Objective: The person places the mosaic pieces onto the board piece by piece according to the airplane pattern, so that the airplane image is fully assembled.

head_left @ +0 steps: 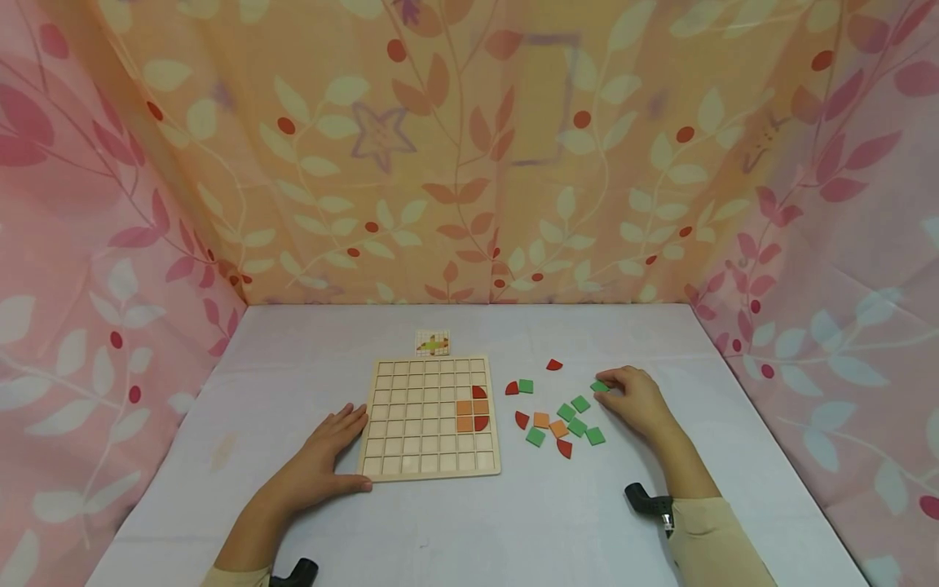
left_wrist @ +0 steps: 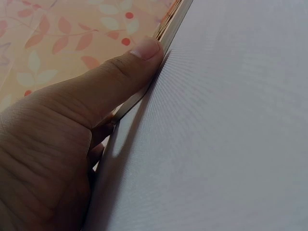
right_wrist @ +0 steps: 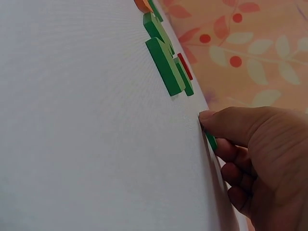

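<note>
A square wooden grid board [head_left: 421,417] lies in front, with red quarter-round pieces [head_left: 480,423] and orange squares [head_left: 465,407] in cells at its right side. The left hand [head_left: 323,452] rests against the board's left edge, thumb at the near left corner; in the left wrist view the thumb of the hand [left_wrist: 72,110] presses the board's edge [left_wrist: 177,21]. Right of the loose pieces, the right hand [head_left: 638,401] pinches a green square [head_left: 600,386] between thumb and fingers. The right wrist view shows the hand [right_wrist: 269,154] holding that green piece [right_wrist: 211,138] by its edges, low over the cloth.
Loose green squares [head_left: 577,426], orange squares [head_left: 559,429] and red quarter-round pieces [head_left: 564,448] lie scattered between the board and the right hand. A small pattern card [head_left: 433,343] lies behind the board. Patterned cloth walls [head_left: 469,163] surround the white table [head_left: 440,538].
</note>
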`<state>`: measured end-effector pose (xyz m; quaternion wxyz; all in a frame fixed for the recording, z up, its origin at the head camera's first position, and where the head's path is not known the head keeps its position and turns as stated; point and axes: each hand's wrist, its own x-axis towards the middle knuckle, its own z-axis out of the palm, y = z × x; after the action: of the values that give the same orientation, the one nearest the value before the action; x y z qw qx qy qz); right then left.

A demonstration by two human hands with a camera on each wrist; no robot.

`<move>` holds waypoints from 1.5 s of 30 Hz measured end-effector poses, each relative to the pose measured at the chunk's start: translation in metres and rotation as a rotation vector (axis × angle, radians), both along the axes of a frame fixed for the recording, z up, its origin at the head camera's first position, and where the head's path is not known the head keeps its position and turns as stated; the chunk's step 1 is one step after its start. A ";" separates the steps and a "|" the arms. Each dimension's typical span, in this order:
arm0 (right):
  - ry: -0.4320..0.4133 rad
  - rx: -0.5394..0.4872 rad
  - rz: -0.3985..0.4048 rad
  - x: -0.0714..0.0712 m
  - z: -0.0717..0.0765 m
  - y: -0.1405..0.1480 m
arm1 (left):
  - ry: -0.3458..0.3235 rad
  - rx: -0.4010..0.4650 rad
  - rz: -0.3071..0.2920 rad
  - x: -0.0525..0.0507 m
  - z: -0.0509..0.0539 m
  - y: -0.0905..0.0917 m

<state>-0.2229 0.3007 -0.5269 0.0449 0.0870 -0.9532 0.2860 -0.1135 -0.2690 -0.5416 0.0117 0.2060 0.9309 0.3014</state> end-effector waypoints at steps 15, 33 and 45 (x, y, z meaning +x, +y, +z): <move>-0.020 0.000 0.003 0.000 0.000 -0.001 | -0.024 -0.003 0.001 -0.002 0.002 -0.001; 0.012 -0.074 0.086 0.007 0.039 -0.022 | -0.003 0.011 -0.012 -0.002 0.001 0.003; 0.011 -0.142 0.181 0.008 0.055 -0.069 | -0.005 -0.006 0.000 -0.001 0.000 -0.001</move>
<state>-0.2151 0.2314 -0.4718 0.0300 0.1709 -0.9185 0.3553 -0.1142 -0.2700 -0.5415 0.0144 0.2052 0.9319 0.2989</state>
